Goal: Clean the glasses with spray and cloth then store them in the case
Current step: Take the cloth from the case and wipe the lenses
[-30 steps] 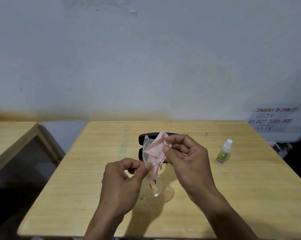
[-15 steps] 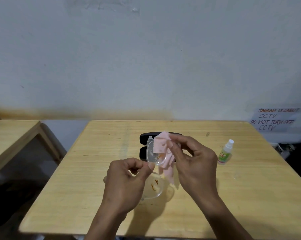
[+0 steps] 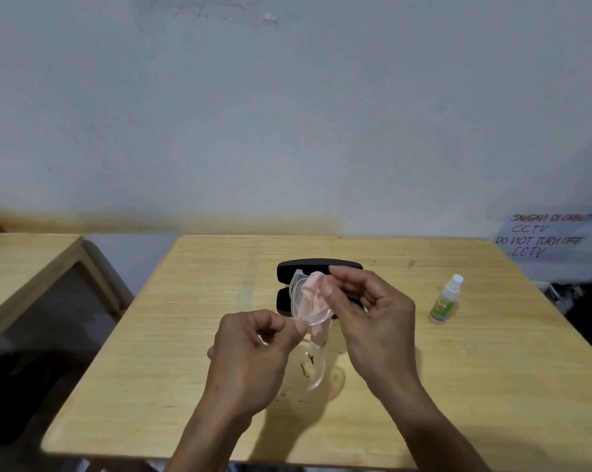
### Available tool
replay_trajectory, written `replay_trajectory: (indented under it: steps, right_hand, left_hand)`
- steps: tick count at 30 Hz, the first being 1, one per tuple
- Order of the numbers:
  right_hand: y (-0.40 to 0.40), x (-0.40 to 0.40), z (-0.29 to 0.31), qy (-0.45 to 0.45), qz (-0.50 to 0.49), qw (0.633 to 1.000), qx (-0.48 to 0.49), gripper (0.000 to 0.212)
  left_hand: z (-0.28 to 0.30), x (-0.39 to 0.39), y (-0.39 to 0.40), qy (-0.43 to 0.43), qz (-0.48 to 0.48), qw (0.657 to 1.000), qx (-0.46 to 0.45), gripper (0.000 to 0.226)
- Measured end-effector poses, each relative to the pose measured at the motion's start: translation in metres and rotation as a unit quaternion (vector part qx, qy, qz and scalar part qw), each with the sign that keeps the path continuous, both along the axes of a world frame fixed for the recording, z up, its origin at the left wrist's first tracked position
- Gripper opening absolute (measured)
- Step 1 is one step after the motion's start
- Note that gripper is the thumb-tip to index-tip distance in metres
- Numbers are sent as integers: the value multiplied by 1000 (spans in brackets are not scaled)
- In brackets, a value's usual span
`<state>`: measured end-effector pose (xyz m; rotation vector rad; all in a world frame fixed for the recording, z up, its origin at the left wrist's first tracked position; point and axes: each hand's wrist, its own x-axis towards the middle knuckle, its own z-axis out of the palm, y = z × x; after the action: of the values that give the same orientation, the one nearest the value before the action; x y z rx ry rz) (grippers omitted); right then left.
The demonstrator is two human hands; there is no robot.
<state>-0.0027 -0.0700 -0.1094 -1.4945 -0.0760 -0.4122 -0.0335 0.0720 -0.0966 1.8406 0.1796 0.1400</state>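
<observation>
While your left hand (image 3: 250, 356) pinches the glasses (image 3: 306, 321) above the bench (image 3: 192, 335), keep your right hand (image 3: 366, 318) clamped on the cloth (image 3: 313, 294); rub lightly, supporting the lens.

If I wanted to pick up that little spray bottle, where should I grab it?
Grab the spray bottle around its middle, on the green label, reaching in from the right side. It stands upright and alone on the table, so nothing blocks it. Its body is wider than the thin white top, so it is probably the steadier place to hold.
</observation>
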Motion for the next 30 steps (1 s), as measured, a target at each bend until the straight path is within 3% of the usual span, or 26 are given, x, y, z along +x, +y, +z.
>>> replay_trajectory:
  steps: [7, 11, 17, 24, 27, 30]
  right_hand:
    - [-5, 4, -7, 85, 33, 996, -16, 18]
    - [-4, -3, -5, 83, 73, 992, -57, 13]
    - [-6, -3, -7, 64, 94, 993, -15, 13]
    - [-6, 3, -1, 132, 118, 979, 99, 6]
    - [-8, 6, -1, 147, 130, 976, 99, 23]
    - [-10, 8, -2, 130, 130, 981, 63, 21]
  left_hand:
    - [-2, 2, 2, -1, 6, 1000, 5, 15]
    - [-4, 3, 1, 6, 8, 1000, -1, 18]
    - [-5, 4, 2, 15, -2, 1000, 17, 17]
    - [-4, 4, -1, 16, -16, 999, 31, 20]
    - [-2, 4, -3, 19, -19, 999, 29, 19]
    - [-2, 3, -2, 16, -24, 999, 34, 18]
